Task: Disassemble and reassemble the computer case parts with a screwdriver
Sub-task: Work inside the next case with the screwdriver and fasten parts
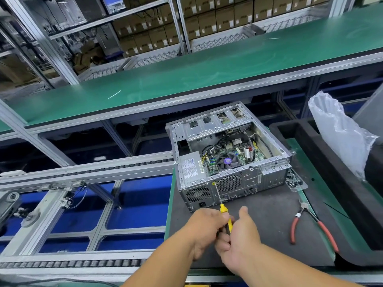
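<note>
- The left hand (204, 226) has its fingers curled round the yellow handle of the screwdriver (222, 206), gripping it from the left side.
- The screwdriver's long axis runs from the handle between the two hands up and slightly left, away from the person; its metal shaft ends with the tip against the rear panel of the computer case (230, 154), at the top edge just left of the round fan grille.
- The right hand (241, 243) closes on the lower end of the same handle from the right; its thumb sticks up, and its fingers are curled beneath, touching the left hand's fingertips.
- The computer case lies on its side beyond the fingers on a dark mat (267, 216), its open side up and its long axis running away from the person, rear panel facing the hands.
- Inside the case sit a grey power supply at the left, a green circuit board with a round cooler fan in the middle, bundled cables, and a metal drive cage at the far end.
- Right of the fingers, well apart, red-handled pliers (310, 222) lie on the mat, jaws pointing away.
- At the case's right rear corner a small clear tray (295, 181) holds small dark parts, too small to tell.
- Further right a crumpled clear plastic bag (339, 129) rises from a black foam tray (323, 158).
</note>
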`<state>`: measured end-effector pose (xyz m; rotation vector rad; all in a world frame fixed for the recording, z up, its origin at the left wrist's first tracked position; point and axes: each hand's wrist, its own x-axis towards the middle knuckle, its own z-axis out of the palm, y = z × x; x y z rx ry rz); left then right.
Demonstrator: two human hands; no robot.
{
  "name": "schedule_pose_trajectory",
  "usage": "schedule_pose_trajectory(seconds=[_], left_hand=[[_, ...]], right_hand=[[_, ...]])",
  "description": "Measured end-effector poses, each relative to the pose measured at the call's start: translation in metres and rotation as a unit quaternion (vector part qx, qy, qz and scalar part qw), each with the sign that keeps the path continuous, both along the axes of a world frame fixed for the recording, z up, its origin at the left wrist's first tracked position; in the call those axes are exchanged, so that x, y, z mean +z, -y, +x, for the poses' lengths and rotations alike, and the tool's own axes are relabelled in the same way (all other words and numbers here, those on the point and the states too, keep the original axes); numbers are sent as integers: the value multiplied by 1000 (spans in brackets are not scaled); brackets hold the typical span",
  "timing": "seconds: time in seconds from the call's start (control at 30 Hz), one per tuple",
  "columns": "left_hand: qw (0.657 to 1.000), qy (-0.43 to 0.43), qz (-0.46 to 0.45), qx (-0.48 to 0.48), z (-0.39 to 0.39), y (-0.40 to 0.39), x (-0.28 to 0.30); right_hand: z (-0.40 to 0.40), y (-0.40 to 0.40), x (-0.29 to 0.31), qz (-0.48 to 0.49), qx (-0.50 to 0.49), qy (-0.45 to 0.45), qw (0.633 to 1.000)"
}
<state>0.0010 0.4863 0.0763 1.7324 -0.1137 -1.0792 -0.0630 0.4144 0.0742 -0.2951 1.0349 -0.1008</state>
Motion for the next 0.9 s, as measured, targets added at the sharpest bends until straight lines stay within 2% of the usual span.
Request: schedule_pose_trajectory(seconds=[0.13, 0.2, 0.33, 0.5, 0.63, 0.83, 0.9], left_hand=[[998, 10, 46, 37, -3, 9, -4], [998, 14, 39, 50, -8, 10, -8], [999, -31, -10, 14, 0, 3, -5], [997, 20, 58, 42, -1, 12, -3], [999, -25, -5, 19, -1, 7, 4], [998, 20, 58, 1, 4, 12, 4], [998, 18, 55, -7, 5, 11, 6]], right_hand=[[3, 0, 0, -10, 12, -7, 1000], [4, 1, 2, -16, 13, -15, 1000], [3, 3, 3, 11, 2, -6, 1000], [7, 1, 3, -4, 1, -22, 1000], [4, 8, 3, 16, 1, -23, 1000], [4, 10, 2, 33, 6, -34, 999], [4, 13, 3, 34, 6, -32, 999]])
